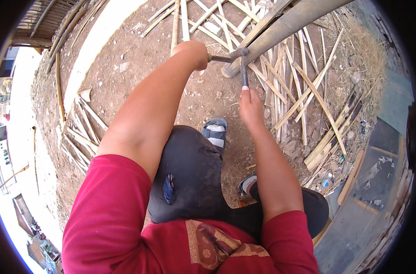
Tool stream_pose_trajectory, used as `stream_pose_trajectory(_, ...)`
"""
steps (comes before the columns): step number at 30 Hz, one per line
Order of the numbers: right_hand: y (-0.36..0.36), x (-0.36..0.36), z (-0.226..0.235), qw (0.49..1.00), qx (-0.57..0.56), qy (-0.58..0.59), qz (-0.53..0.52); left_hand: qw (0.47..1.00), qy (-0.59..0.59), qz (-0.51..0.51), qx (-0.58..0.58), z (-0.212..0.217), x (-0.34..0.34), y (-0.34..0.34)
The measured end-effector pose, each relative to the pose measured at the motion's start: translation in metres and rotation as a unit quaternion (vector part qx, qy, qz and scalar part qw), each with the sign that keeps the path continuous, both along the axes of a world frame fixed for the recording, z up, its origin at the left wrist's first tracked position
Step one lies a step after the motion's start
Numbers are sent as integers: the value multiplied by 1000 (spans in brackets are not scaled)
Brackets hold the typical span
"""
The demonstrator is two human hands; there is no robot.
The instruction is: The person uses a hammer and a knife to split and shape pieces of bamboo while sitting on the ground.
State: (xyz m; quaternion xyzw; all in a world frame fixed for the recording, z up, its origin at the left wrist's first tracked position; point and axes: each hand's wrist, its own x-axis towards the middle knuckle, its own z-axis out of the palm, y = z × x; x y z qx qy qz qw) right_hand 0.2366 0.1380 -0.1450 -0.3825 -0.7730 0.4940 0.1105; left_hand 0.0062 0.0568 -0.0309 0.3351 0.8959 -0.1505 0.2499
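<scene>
My left hand (193, 53) is closed round the handle of a dark-bladed machete (221, 59), its blade pointing right toward the near end of a bamboo pole (281, 34). A long dark split runs along the pole, which slants away to the upper right. In my right hand (251, 107) is a hammer (244, 73), gripped by its handle. The hammer head overlaps the machete's far end at the pole; whether they touch I cannot tell. The blade's tip is hidden there.
Split bamboo strips (304, 86) lie crisscrossed beyond and right of the pole, with more strips (82, 130) at left. My sandalled foot (215, 131) rests on the dirt ground. Dark panels (372, 182) stand at right, near a bundle of strips (333, 132).
</scene>
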Motion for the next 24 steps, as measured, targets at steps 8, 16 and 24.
stream_pose_trajectory(8, -7, -6, -2, 997, 60, 52, 21, 1000, -8, -2, -21, 3, 3, 6)
stream_pose_trajectory(16, 5, -8, 26, 994, -75, 77, 3, 999, -24, 17, -37, -2, 3, -6)
stream_pose_trajectory(24, 2, 0, 25, 997, -30, 57, 33, 997, -42, -53, -34, -5, 6, -16)
